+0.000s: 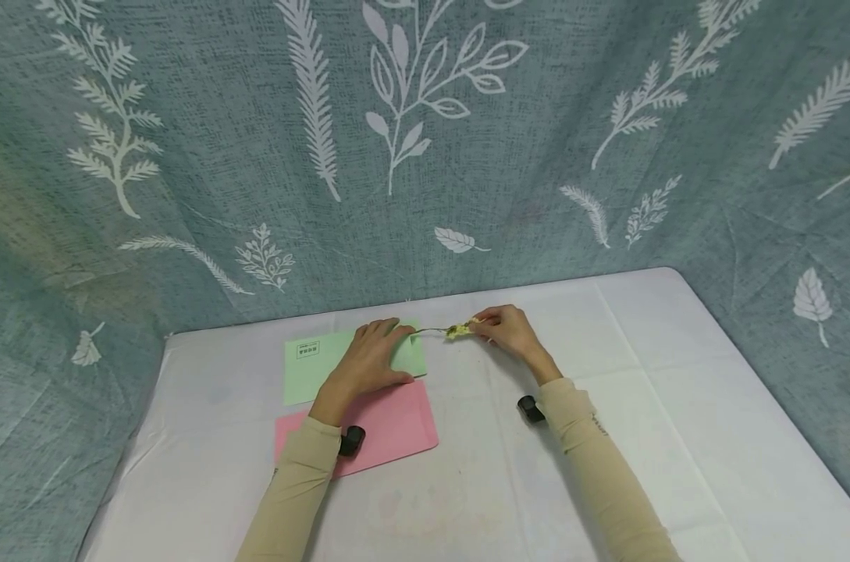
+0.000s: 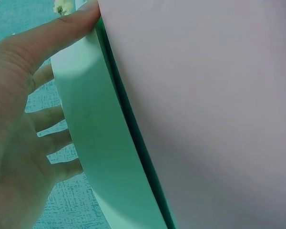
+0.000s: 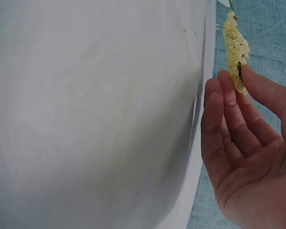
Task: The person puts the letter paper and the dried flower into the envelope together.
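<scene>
My right hand (image 1: 505, 332) pinches the yellow flower head of a thin-stemmed dried flower sprig (image 3: 237, 50) between thumb and fingertips. The sprig lies sideways in the head view, its stem pointing left to the right end of a green envelope (image 1: 319, 378). My left hand (image 1: 371, 363) rests spread over that envelope, index fingertip right at the stem's end. Its thumb (image 2: 62, 33) reaches toward the edge where the green envelope meets a pink envelope (image 1: 396, 429). Part of the green envelope is hidden beneath the left hand. Small printed text shows on its upper left.
The pink envelope lies nearer me, partly under the left forearm. A white cloth covers the table (image 1: 509, 499). Behind and at both sides hangs a grey-green curtain (image 1: 256, 156) with white leaf prints. Each wrist wears a small black camera (image 1: 530, 409).
</scene>
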{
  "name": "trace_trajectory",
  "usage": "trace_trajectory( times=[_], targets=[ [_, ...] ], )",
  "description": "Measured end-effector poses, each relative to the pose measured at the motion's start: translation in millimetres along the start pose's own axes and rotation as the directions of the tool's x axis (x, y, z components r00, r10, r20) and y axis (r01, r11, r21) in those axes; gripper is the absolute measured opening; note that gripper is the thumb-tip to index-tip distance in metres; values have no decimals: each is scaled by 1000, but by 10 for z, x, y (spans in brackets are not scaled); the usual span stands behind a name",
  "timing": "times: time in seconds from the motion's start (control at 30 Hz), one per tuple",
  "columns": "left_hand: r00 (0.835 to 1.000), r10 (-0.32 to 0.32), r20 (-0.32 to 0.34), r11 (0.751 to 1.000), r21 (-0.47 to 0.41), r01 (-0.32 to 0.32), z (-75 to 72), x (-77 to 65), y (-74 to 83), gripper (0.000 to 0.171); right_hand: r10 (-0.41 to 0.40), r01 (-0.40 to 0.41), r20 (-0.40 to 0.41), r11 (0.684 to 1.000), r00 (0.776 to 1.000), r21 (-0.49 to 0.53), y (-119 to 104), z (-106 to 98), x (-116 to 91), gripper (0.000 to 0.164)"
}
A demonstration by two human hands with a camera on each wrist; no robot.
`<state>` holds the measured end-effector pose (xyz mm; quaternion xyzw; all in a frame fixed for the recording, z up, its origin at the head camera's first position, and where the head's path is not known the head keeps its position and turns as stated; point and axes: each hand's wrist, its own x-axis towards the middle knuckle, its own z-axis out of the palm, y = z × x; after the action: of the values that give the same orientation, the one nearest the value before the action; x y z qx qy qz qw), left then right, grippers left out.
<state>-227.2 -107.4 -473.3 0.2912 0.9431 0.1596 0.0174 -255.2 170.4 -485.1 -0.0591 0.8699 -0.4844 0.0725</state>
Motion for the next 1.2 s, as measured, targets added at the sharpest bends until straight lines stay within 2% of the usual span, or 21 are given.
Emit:
trace_trajectory(
  times=[0.83, 1.2],
  targets=[
    [1000, 3, 2, 1000, 26, -3, 5, 13, 1, 80, -1, 0, 28, 1000, 1000, 18, -111, 213, 37, 29],
    [1000, -7, 9, 1000, 30, 7, -3, 18, 9, 80, -34, 32, 52, 999, 998, 42, -144, 329, 51, 27]
  ],
)
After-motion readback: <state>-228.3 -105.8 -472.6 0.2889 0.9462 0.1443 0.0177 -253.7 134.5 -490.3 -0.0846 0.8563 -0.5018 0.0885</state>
